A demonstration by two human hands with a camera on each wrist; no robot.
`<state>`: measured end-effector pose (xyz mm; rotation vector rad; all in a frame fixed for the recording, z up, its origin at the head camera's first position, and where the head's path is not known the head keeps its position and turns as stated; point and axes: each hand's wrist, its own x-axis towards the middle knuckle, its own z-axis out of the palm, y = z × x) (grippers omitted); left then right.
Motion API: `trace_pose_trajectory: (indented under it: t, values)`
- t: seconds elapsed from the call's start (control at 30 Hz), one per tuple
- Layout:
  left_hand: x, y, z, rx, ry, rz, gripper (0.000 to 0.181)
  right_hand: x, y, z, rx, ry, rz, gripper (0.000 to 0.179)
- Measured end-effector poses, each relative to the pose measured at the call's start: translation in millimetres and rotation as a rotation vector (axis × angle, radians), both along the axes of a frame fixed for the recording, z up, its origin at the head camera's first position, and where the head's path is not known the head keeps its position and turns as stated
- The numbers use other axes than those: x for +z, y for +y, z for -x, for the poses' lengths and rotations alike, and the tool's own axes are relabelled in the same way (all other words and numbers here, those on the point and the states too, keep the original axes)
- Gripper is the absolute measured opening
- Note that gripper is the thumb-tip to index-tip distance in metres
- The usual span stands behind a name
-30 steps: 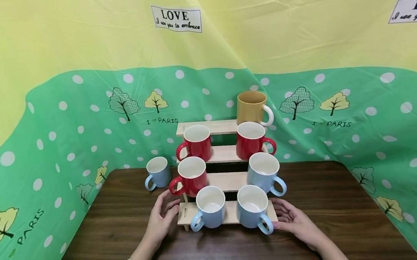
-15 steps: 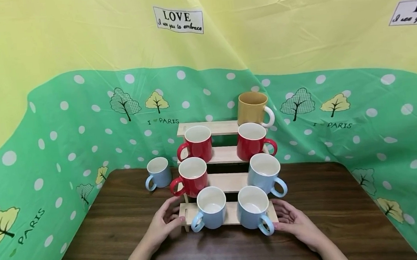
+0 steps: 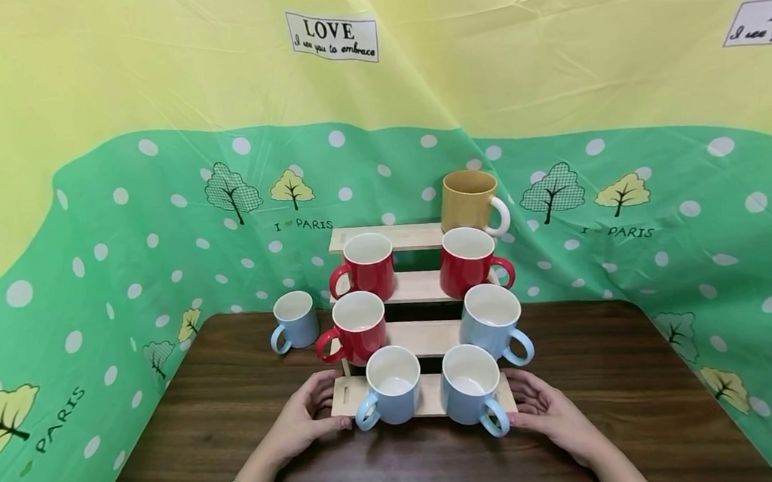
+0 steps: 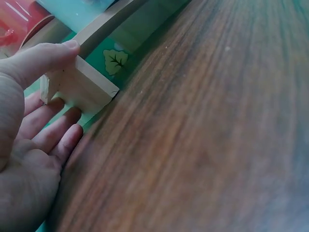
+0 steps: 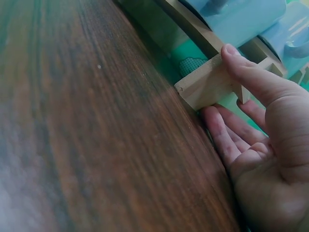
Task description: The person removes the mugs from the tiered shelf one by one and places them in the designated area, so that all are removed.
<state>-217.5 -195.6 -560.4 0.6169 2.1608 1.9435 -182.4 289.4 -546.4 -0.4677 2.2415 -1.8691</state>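
Observation:
A tiered wooden rack point(image 3: 429, 396) stands on the table. My left hand point(image 3: 303, 423) grips the left end of its bottom shelf, thumb at the front and fingers at the side leg. At the opposite end my right hand point(image 3: 551, 412) holds the shelf the same way. Two light blue mugs point(image 3: 402, 405) sit on the bottom tier. Above them are a red mug point(image 3: 367, 341) and another light blue mug point(image 3: 483, 332). The third tier carries two red mugs point(image 3: 377, 276), and a mustard mug point(image 3: 465, 204) with a white handle is at the top right.
One more light blue mug point(image 3: 301, 329) stands on the dark wooden table point(image 3: 190, 438), left of the rack. A green and yellow printed cloth point(image 3: 378, 143) hangs close behind the table and along its sides.
My left hand has shifted down and forward along the shelf's end, its thumb now at the front edge. The right hand keeps its hold. The rack and mugs stay in place.

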Motion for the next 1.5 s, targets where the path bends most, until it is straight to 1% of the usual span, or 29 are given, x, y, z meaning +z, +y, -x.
trace_pose_trajectory:
  t: [0.2,0.33,0.5,0.63,0.67,0.73,0.87,0.93,1.03,1.13,1.2,1.27,1.37,1.5]
  values:
    - [-0.3,1.9,0.5,0.014,-0.005,0.005,0.078,7.2,5.6,1.4,0.025,-0.029,-0.021,0.078]
    - [-0.8,1.7,0.6,0.017,0.001,0.006,0.078,17.4,9.5,6.0,0.056,-0.066,-0.057,0.077]
    - [-1.3,-0.2,0.6,0.015,-0.006,0.0,0.077,37.0,16.1,16.2,0.082,-0.063,-0.131,0.075]
    - [-1.4,-2.2,0.6,0.012,-0.006,-0.005,0.075,56.5,21.3,24.3,0.062,-0.053,-0.202,0.07]
    - [-1.5,-2.7,0.8,0.012,-0.004,-0.005,0.075,61.7,23.3,26.4,0.053,-0.045,-0.226,0.068]
    - [-1.4,-3.3,1.1,0.011,0.0,-0.003,0.075,72.1,28.6,30.8,0.041,0.004,-0.276,0.063]
    - [-1.2,-3.6,2.0,0.009,-0.004,0.002,0.075,94.5,40.7,41.6,0.029,0.163,-0.326,0.051]
    - [-0.9,-3.3,2.1,0.008,-0.01,0.004,0.075,108.3,44.3,47.7,0.005,0.234,-0.335,0.049]
    - [-1.0,-2.8,2.6,0.008,-0.017,0.006,0.075,132.1,45.4,57.1,-0.067,0.313,-0.345,0.047]
    - [-1.0,-1.8,3.0,0.013,-0.024,0.013,0.076,158.4,42.3,65.2,-0.171,0.379,-0.377,0.047]
    - [-1.1,-1.5,2.8,0.018,-0.027,0.017,0.077,174.9,38.5,70.7,-0.233,0.41,-0.38,0.047]
    - [-1.1,-1.1,2.7,0.02,-0.026,0.02,0.077,190.8,34.4,76.0,-0.272,0.432,-0.377,0.049]
    - [-1.3,-0.7,2.6,0.022,-0.024,0.022,0.077,212.8,27.1,84.8,-0.292,0.434,-0.371,0.052]
    - [-1.7,-0.5,1.5,0.024,-0.03,0.031,0.076,238.4,17.1,96.9,-0.295,0.418,-0.407,0.058]
